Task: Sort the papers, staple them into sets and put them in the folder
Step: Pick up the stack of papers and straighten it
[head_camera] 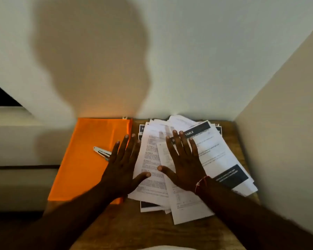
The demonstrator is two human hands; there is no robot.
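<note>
Nearest me are my two hands, both flat with fingers spread and gripping nothing: the left hand [124,165] straddles the folder's right edge and the papers [215,156], the right hand [183,163] presses on the loose heap — too overlapped to count — by the table's [134,226] right edge. One orange folder [85,159] lies toward the left edge — one stapler [102,152] on it.
</note>
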